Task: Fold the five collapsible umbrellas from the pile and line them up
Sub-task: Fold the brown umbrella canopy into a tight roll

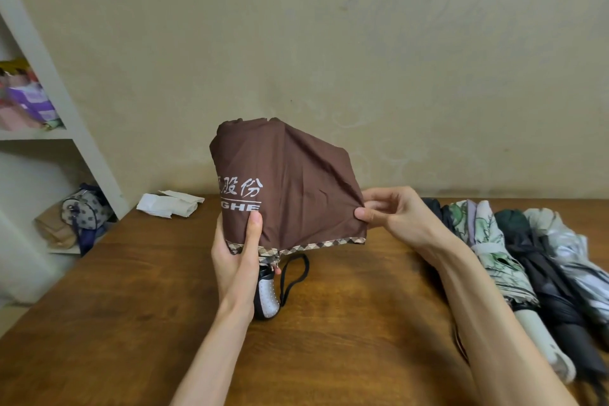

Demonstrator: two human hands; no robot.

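Now right hand [392,217] thumb and forefinger pinch a canopy fold of the brown umbrella [290,181]. Left hand [235,260] fingers curl round its gathered hem, thumb flat on the fabric. The umbrella is upright over the wooden table [131,306], silver handle [268,297] at 6 o'clock. Floral umbrella [494,247] and black umbrella [543,280] lie touching at 4 o'clock.

**What the hands and the edges keep from view**

The left hand [235,257] covers one side of the handle [268,297] of the brown umbrella [296,188], and a fold swallows the start of the white lettering [242,189]. The right forearm [478,306] crosses the folded umbrellas [527,260]. I cannot count them, and the outermost, smeared, runs off the right edge. The shelf's [66,102] coloured packets [26,99] are a blur.
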